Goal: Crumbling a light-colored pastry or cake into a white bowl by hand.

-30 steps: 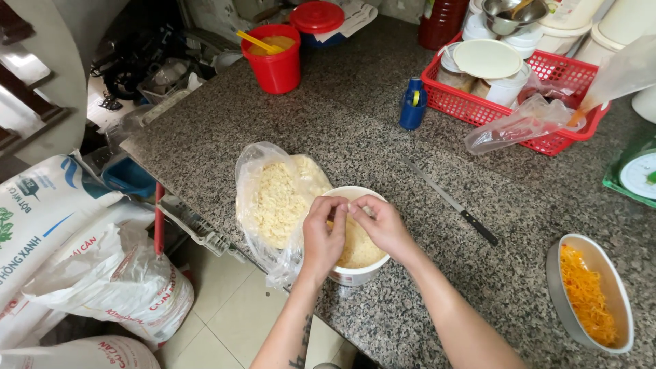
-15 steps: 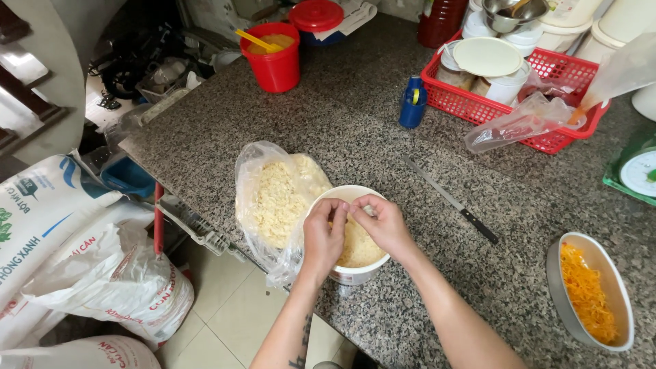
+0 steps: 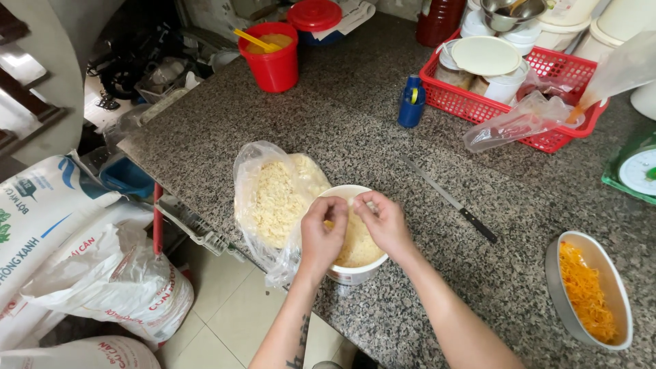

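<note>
Shredded pale filling (image 3: 359, 246) sits in the white bowl (image 3: 352, 273) at the counter (image 3: 342, 123) front edge. Both my hands work over it: left hand (image 3: 322, 229) and right hand (image 3: 383, 220) curled, fingertips pinched together on a small bit of it, I think; too small to tell exactly. Stuff looks light, soft, crumbly, likely sticky, so take it in small pinches. Clear bag (image 3: 273, 198) of more shreds touches the bowl's left side. Knife (image 3: 451, 200) lies to the right, bowl of orange shreds (image 3: 588, 290) farther right.

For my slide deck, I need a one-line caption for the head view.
Both hands, left hand and right hand, work over a white bowl beside a clear bag on a granite counter.
</note>
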